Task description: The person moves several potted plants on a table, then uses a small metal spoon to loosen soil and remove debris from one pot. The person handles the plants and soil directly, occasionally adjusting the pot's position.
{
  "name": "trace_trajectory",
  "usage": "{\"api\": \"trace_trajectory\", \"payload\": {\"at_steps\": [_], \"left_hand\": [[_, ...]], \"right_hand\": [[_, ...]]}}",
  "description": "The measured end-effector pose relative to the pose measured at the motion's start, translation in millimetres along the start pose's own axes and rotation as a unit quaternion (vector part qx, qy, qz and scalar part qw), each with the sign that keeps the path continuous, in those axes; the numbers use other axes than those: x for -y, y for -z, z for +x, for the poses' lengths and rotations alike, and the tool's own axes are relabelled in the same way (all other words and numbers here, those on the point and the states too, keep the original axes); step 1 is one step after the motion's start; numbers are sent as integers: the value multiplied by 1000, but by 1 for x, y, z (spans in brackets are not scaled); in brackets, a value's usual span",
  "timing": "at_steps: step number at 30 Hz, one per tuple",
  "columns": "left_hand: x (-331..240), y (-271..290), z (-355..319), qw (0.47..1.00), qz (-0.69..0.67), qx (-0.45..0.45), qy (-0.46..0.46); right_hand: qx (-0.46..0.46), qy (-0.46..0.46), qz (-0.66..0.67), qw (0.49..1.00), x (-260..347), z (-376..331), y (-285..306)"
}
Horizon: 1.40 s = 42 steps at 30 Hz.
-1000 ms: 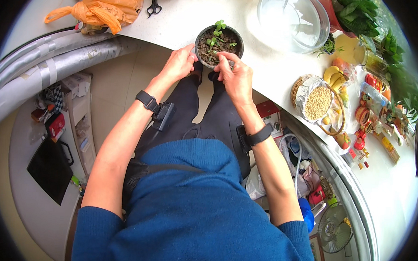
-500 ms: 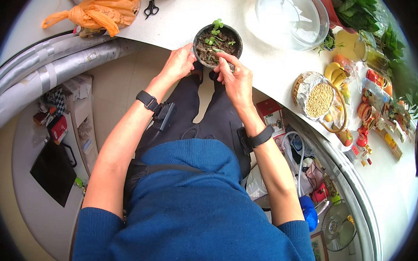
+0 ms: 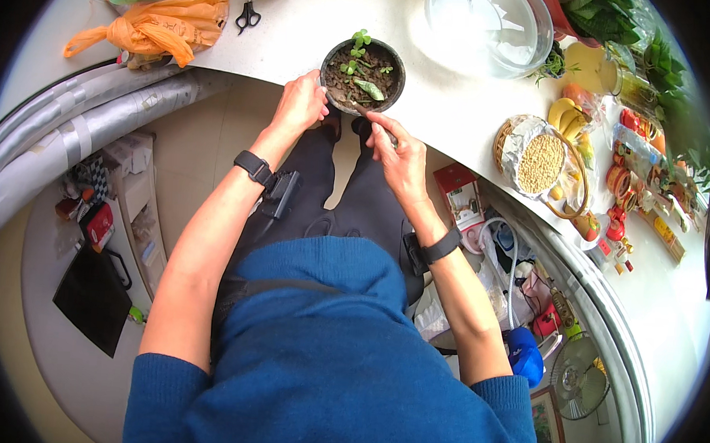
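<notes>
1. Moved back since half a second ago, with the right hand (image 3: 401, 156): from over the soil (image 3: 340, 82) to the near right rim of the dark pot (image 3: 400, 79).
2. With the right fingers pressed together on a slim dark stick (image 3: 362, 110), its tip at the near edge of the soil; not possible to tell its exact kind.
3. Now visible in full, lying on the soil just beyond this tip: a pale-patterned green leaf (image 3: 369, 89), before partly covered by the fingers.
4. Unchanged, with the left hand (image 3: 303, 104): clamped on the left rim of the pot.
5. Behind the leaf, in the same pot: small green seedlings (image 3: 361, 40).
6. Around, on the white counter (image 3: 300, 29): scissors (image 3: 247, 16) and orange bag (image 3: 161, 29) leftward, clear bowl (image 3: 548, 40) and basket (image 3: 501, 145) of pale beans (image 3: 541, 162) rightward.
</notes>
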<state>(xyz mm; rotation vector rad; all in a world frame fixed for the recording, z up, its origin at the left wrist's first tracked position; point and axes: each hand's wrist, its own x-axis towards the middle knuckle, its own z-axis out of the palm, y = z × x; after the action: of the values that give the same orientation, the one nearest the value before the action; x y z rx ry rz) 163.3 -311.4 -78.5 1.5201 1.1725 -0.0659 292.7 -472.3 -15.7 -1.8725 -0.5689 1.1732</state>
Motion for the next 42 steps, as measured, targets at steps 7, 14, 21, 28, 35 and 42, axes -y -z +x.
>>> {"api": "trace_trajectory", "payload": {"at_steps": [7,14,21,28,35,42], "left_hand": [[-3,2,2,1000,13,21,17],[-5,2,-1,999,19,22,17],[-3,2,3,999,24,25,12],[0,2,3,999,21,22,16],[2,2,1,1000,16,8,-2],[-20,-4,-23,948,277,-86,-128]], "right_hand": [[-22,-17,31,999,12,2,19],[-17,-19,-28,999,23,12,1],[-7,-12,-56,998,30,17,0],[-36,-3,-25,999,47,11,24],[-60,-16,-91,994,46,23,33],[-75,-51,-26,996,33,22,44]]}}
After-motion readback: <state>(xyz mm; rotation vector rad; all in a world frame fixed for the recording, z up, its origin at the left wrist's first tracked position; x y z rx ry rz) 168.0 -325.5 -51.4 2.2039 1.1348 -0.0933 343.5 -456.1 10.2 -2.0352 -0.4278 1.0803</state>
